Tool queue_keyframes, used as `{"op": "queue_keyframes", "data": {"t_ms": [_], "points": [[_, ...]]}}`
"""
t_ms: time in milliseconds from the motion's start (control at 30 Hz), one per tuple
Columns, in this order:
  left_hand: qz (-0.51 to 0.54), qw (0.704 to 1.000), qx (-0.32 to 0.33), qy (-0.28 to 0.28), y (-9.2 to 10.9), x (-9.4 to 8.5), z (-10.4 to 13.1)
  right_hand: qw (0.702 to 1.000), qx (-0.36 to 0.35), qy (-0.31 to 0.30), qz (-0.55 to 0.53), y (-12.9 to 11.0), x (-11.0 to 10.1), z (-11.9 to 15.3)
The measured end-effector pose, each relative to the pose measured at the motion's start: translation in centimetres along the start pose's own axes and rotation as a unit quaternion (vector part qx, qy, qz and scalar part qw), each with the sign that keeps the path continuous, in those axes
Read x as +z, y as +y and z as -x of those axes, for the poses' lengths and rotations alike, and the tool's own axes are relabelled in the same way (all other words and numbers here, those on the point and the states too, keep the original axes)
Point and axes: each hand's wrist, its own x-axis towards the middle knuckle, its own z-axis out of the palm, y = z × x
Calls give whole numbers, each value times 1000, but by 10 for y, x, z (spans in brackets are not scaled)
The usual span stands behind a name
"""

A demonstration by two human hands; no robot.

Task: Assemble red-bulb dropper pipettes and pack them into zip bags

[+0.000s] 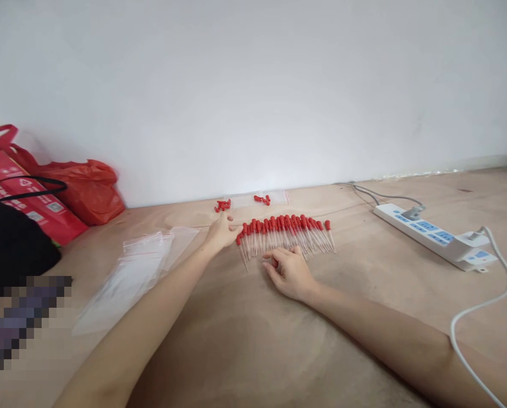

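A row of glass droppers (274, 241) with red rubber bulbs lies side by side on the wooden surface, bulbs toward the wall. My left hand (222, 231) is at the row's left end, thumb spread toward the leftmost bulbs and fingers stretched toward a small pile of loose red rubber bulbs (223, 204). Nothing shows in its grasp. My right hand (291, 275) rests by the thin tips of the droppers, loosely curled, with a gap between thumb and forefinger and nothing visible in it. Several more red bulbs (262, 199) lie on a clear plastic bag (240, 202) behind the row.
Clear zip bags (138, 266) lie flat beneath and beside my left forearm. At the far left stand a red carrier bag (81, 187) and a black cloth item (17, 243). A white power strip (432, 232) with plugged-in cables lies on the right; a white wall rises behind.
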Motion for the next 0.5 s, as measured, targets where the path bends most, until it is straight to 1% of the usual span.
{"op": "queue_keyframes", "data": {"t_ms": [33, 100, 167, 233, 367, 500], "points": [[-7, 1000, 6, 0, -5, -3, 5, 1000, -1, -1, -1, 0, 0, 0], [-16, 1000, 6, -18, -14, -5, 15, 1000, -3, -3, -2, -1, 1, 0], [-16, 999, 4, -37, -22, -1, 20, 1000, -6, -2, -1, -2, 1, 0], [-13, 999, 6, -41, -25, 5, 21, 1000, -7, -1, 0, -3, 1, 0], [-24, 999, 12, -19, -23, 15, 15, 1000, -1, -7, 0, -2, 0, 0], [-60, 998, 12, 13, -23, 19, 9, 1000, 0, -13, -2, -2, 0, 0]]}}
